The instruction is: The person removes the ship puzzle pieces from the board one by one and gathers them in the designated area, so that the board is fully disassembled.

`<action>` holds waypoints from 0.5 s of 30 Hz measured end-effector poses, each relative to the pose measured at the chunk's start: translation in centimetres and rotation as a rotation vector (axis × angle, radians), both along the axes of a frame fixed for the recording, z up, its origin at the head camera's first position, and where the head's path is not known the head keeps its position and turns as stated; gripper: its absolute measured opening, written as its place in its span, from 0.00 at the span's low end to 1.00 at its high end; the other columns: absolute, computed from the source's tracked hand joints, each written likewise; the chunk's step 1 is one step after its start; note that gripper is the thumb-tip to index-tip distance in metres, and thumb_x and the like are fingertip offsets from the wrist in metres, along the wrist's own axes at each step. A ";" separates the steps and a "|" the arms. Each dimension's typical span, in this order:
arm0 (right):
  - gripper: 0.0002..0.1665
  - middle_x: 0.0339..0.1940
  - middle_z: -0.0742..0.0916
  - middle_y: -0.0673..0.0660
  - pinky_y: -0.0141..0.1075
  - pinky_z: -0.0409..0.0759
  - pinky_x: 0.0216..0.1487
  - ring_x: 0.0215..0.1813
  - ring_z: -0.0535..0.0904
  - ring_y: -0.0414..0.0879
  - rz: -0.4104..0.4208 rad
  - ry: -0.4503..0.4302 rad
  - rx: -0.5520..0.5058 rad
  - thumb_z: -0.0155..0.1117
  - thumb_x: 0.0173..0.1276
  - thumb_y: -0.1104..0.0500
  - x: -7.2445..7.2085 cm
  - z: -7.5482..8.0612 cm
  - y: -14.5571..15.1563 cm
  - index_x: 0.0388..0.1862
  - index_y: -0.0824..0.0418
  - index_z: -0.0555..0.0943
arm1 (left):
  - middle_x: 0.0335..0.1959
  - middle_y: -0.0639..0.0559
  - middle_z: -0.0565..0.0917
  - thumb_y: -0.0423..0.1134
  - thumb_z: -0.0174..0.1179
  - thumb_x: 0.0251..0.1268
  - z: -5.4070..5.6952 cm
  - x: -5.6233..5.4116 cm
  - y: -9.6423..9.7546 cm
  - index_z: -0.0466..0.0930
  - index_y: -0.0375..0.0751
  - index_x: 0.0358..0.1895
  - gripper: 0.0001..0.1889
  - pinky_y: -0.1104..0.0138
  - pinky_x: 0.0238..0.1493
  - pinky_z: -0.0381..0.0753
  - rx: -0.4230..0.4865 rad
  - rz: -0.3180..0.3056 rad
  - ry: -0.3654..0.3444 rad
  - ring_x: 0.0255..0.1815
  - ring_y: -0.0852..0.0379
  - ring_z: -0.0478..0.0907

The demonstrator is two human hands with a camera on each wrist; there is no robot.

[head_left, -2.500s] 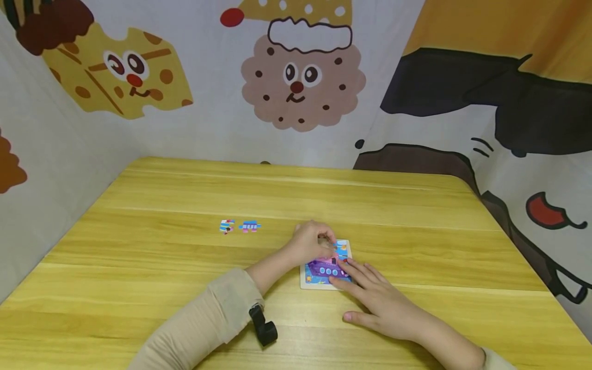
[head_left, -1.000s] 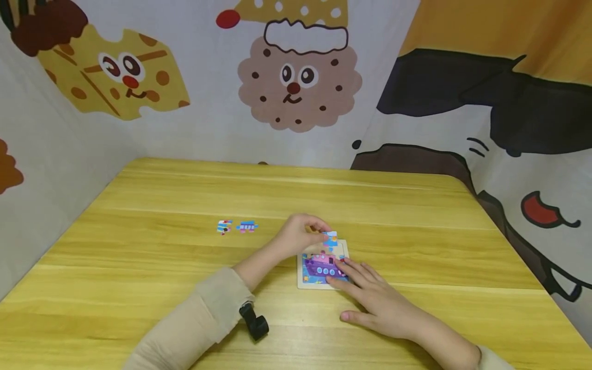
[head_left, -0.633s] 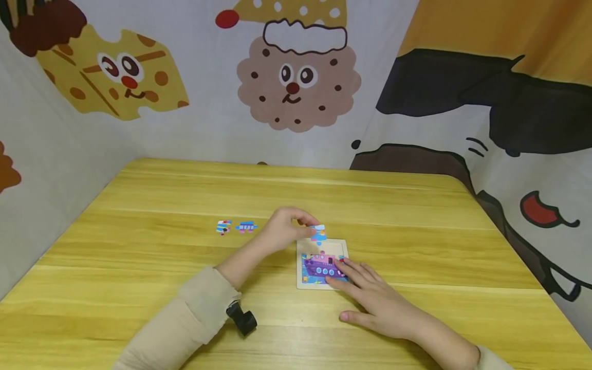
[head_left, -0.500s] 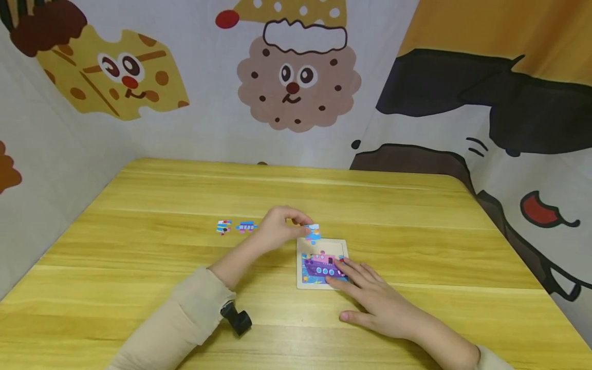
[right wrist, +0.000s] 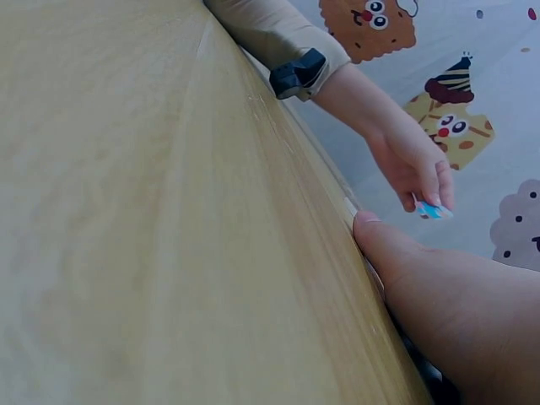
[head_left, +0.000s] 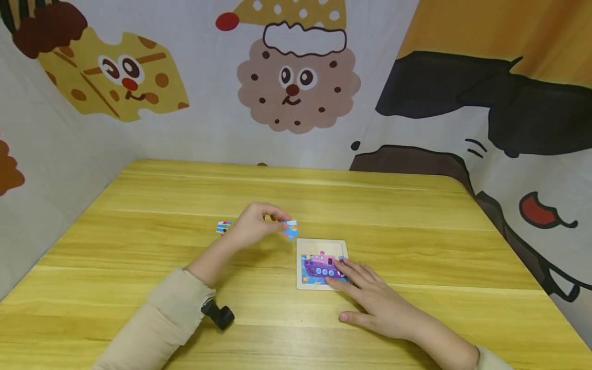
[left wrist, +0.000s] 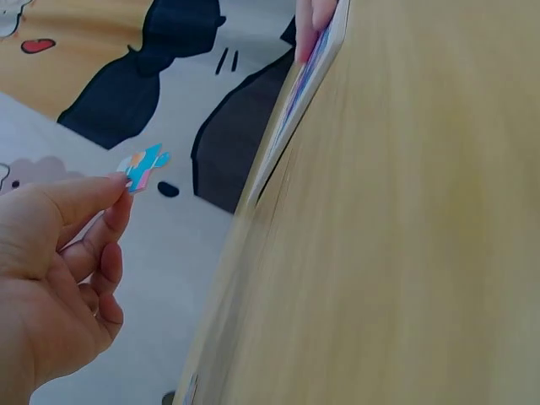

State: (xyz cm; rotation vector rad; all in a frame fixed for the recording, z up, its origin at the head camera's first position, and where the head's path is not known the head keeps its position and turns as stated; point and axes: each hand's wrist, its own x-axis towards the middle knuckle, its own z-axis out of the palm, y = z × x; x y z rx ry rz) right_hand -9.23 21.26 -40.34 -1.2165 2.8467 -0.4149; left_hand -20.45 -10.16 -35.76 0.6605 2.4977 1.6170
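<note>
My left hand (head_left: pixel 256 225) pinches a blue jigsaw piece (head_left: pixel 291 229) by its edge, raised above the table to the left of the puzzle board. The left wrist view shows the same jigsaw piece (left wrist: pixel 145 167) between thumb and forefinger. A pale-framed puzzle board (head_left: pixel 299 272) lies flat, its lower part filled with a purple and pink ship picture; bare wood shows along the top. With fingers spread, my right hand (head_left: pixel 376 300) rests on the board's right side. Another jigsaw piece (head_left: pixel 224 226) lies past my left wrist; a second loose one is hidden behind the left hand.
The wooden table (head_left: pixel 416 221) runs back to a curtain (head_left: pixel 199 139) printed with cartoon food faces. A black strap (head_left: pixel 218 314) hangs from the left sleeve (head_left: pixel 157 313).
My left hand has lifted the blue piece off the board's top area and carried it leftward, now covering one loose piece. The right hand has stayed on the board.
</note>
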 end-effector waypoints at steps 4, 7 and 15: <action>0.39 0.78 0.52 0.52 0.54 0.44 0.70 0.76 0.46 0.54 0.001 0.003 -0.002 0.51 0.69 0.35 0.0 0.0 0.0 0.76 0.40 0.56 | 0.31 0.53 0.83 0.36 0.67 0.59 -0.1 -0.3 -1.1 0.87 0.43 0.38 0.05 0.63 0.31 0.68 -0.007 0.001 0.017 0.34 0.51 0.71; 0.39 0.78 0.53 0.52 0.49 0.40 0.71 0.76 0.46 0.54 0.002 0.010 0.001 0.51 0.69 0.35 0.1 0.0 0.1 0.76 0.41 0.56 | 0.32 0.53 0.83 0.37 0.67 0.59 -0.2 -0.5 -1.7 0.87 0.43 0.38 0.05 0.63 0.32 0.67 -0.012 0.009 0.020 0.34 0.51 0.71; 0.39 0.78 0.52 0.51 0.51 0.42 0.71 0.76 0.45 0.53 -0.004 0.003 0.001 0.51 0.69 0.35 0.1 -0.1 0.2 0.76 0.40 0.55 | 0.32 0.49 0.82 0.33 0.66 0.60 -0.4 -1.0 -2.5 0.87 0.39 0.38 0.04 0.70 0.20 0.68 -0.011 0.022 -0.010 0.28 0.51 0.69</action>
